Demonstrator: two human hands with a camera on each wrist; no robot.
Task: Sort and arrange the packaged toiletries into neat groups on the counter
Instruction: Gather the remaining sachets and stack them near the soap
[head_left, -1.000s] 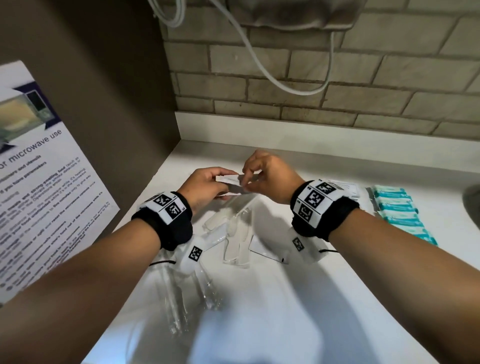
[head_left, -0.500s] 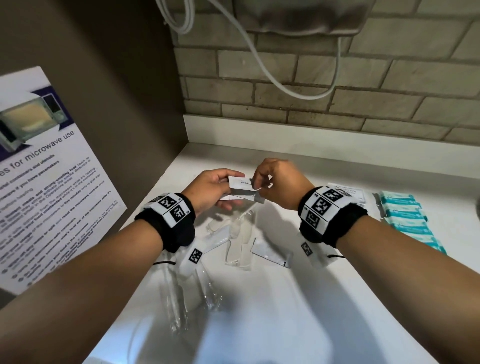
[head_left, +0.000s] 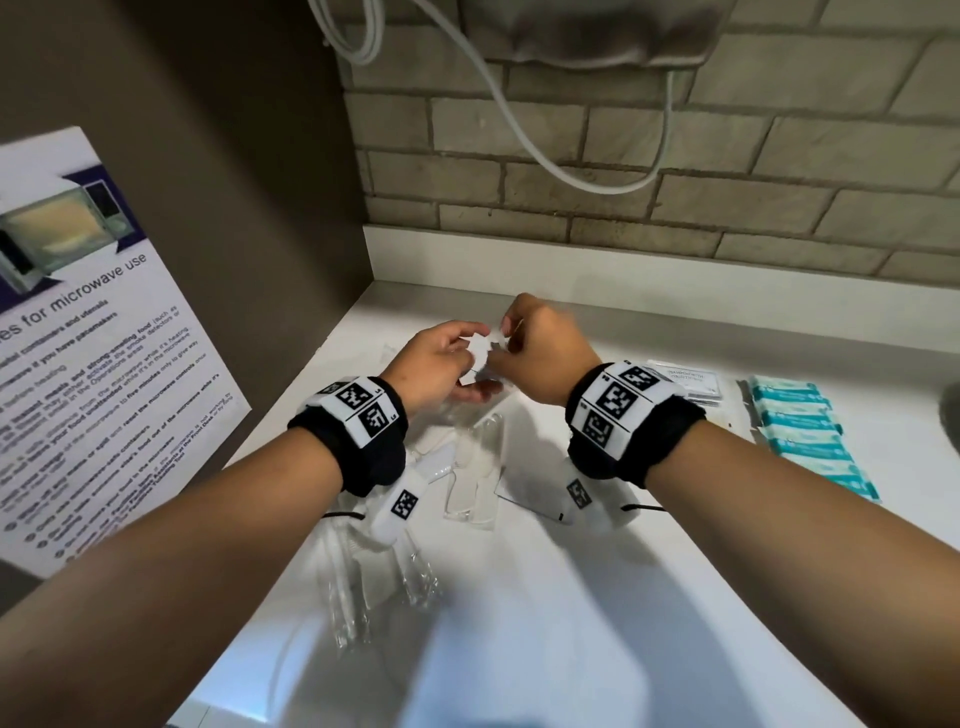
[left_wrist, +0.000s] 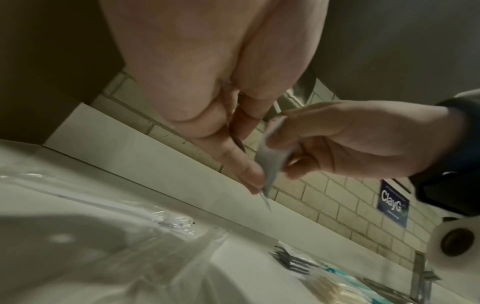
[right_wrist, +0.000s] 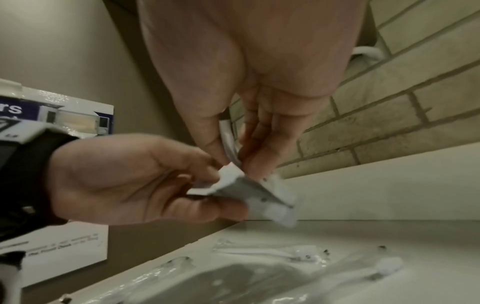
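Note:
Both hands hold small white sachets (head_left: 480, 353) in the air above the back left of the white counter (head_left: 597, 597). My left hand (head_left: 441, 364) pinches them from the left, and my right hand (head_left: 530, 353) pinches them from the right. The left wrist view shows a sachet (left_wrist: 270, 162) edge-on between the fingertips. In the right wrist view the sachets (right_wrist: 249, 187) fan out between both hands. Clear-wrapped toiletries (head_left: 475, 467) lie loose on the counter under my wrists, with a flat white sachet (head_left: 535, 493) beside them.
A row of teal packets (head_left: 810, 441) and a stack of flat labelled sachets (head_left: 691, 382) lie at the right. A microwave notice (head_left: 93, 338) leans on the brown left wall. A brick wall (head_left: 675, 171) with a hanging white cable (head_left: 571, 166) stands behind.
Both hands have stayed together over the back left of the counter, working the sachets between their fingertips. The sachets now sit more bunched between the two hands.

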